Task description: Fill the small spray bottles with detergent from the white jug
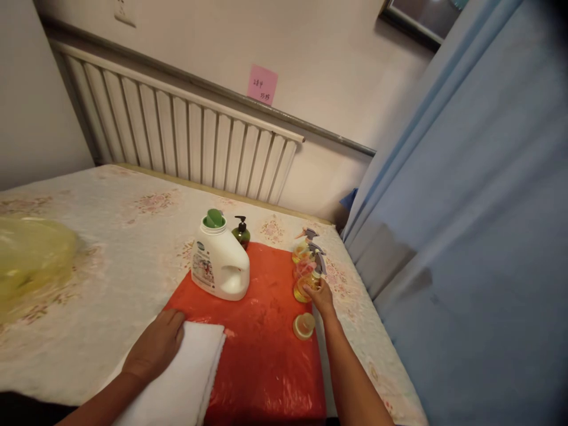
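My right hand is closed round the nearest yellow spray bottle, which stands upright at the right edge of the red plastic-covered surface. Right behind it are a pink spray bottle and another yellow spray bottle, partly hidden. My left hand rests at the upper left corner of a folded white towel, fingers curled against it and their tips hidden. A small round pale cap or cup lies just below my right hand.
A large white detergent jug with a green cap stands on the red surface, a dark green pump bottle behind it. Left lies a yellow plastic bag on the floral cloth. A radiator borders the back, a blue curtain the right.
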A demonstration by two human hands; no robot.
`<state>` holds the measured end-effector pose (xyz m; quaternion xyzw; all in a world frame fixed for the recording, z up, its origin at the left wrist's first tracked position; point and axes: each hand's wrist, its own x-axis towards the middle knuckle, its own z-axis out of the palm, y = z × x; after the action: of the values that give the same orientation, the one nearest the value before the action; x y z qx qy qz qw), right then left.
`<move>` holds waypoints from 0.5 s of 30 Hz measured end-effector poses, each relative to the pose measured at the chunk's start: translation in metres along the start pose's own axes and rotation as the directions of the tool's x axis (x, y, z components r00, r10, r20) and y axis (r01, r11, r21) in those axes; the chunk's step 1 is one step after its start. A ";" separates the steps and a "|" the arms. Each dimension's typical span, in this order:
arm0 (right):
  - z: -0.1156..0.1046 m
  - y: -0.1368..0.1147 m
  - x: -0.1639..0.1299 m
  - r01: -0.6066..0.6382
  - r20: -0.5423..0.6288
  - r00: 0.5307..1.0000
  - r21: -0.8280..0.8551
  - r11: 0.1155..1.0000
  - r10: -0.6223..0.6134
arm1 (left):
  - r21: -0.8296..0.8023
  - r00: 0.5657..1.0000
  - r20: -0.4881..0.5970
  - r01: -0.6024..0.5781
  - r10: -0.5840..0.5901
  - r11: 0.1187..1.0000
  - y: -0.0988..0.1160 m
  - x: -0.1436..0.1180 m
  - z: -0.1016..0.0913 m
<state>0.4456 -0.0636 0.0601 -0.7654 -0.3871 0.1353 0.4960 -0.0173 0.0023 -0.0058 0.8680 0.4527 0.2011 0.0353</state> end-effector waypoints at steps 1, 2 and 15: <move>0.001 0.001 0.000 -0.008 -0.017 1.000 -0.007 1.000 0.008 | 0.003 1.000 -0.001 -0.003 0.003 1.000 0.000 0.000 0.000; 0.001 0.003 0.001 -0.016 -0.031 0.999 -0.008 1.000 0.015 | 0.007 1.000 -0.001 -0.005 0.005 1.000 0.001 0.000 -0.001; -0.017 0.023 -0.017 -0.001 -0.181 0.983 0.148 0.989 0.028 | -0.007 1.000 -0.006 0.001 -0.001 1.000 -0.002 -0.001 0.003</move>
<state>0.4549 -0.0922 0.0452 -0.7386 -0.3234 0.0964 0.5836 -0.0182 0.0033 -0.0096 0.8671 0.4524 0.2053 0.0368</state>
